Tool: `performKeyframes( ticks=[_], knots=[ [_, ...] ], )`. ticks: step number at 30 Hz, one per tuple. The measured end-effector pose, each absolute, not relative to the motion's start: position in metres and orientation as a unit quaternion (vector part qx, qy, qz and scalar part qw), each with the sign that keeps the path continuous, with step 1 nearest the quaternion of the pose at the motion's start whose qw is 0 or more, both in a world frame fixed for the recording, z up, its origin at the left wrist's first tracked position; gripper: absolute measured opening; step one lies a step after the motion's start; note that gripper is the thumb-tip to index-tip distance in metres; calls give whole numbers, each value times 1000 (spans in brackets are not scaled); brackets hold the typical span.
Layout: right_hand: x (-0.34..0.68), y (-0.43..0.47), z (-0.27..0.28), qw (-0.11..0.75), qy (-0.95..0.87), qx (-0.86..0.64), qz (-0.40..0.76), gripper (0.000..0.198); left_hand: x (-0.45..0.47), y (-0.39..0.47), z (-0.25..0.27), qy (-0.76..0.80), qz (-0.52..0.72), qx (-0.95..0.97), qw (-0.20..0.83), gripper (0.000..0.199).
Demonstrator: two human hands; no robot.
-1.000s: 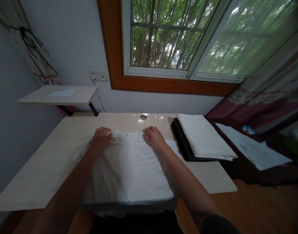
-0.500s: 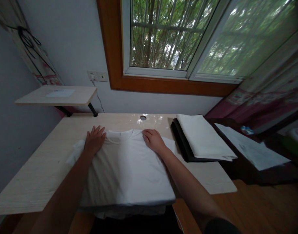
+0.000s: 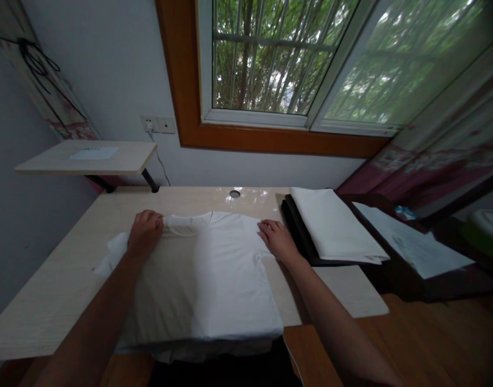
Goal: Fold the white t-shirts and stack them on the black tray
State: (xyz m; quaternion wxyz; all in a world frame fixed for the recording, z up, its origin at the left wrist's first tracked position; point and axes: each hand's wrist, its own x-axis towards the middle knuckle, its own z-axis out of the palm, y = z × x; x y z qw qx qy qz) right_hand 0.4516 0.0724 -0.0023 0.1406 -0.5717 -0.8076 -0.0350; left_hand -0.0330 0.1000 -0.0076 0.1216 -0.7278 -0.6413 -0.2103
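A white T-shirt (image 3: 230, 269) lies face up on the desk, its round collar toward the wall and its hem hanging over the near edge. My left hand (image 3: 146, 231) is closed at the shoulder left of the collar, the fingers curled and pinching the cloth. Over at the opposite shoulder, my right hand (image 3: 277, 239) rests on the sleeve with its fingers stretched and slightly apart. Part of the left sleeve sticks out past my left wrist, bunched up. My forearm covers some of the shirt's left side.
Folded white cloth (image 3: 337, 228) lies on a black folded item (image 3: 300, 234) at the desk's right. A raised shelf (image 3: 129, 161) stands at the back left of the wooden desk (image 3: 61, 279). Paper sheets (image 3: 407, 242) lie on a dark surface farther right.
My right hand has slid outward from near the collar to the sleeve, which now looks drawn in. My left hand has moved slightly left and its fingers have curled in.
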Motion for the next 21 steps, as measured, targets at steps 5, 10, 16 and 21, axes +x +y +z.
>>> performKeyframes(
  ticks=[5, 10, 16, 21],
  knots=[
    [458, 78, 4, 95, -796, -594, -58, 37, -10, 77, 4, -627, -171, -755, 90, 33],
    [457, 73, 10, 64, -781, -618, -65, 44, 8, 49, -5, -627, -146, -764, 56, 39],
    [418, 68, 28, 96, -776, -620, -65, 49, 25, 37, -19, -614, -144, -773, 67, 49],
    [355, 69, 29, 163, -811, -563, -7, 43, 47, 49, -20, -597, -143, -787, 62, 48]
  ],
)
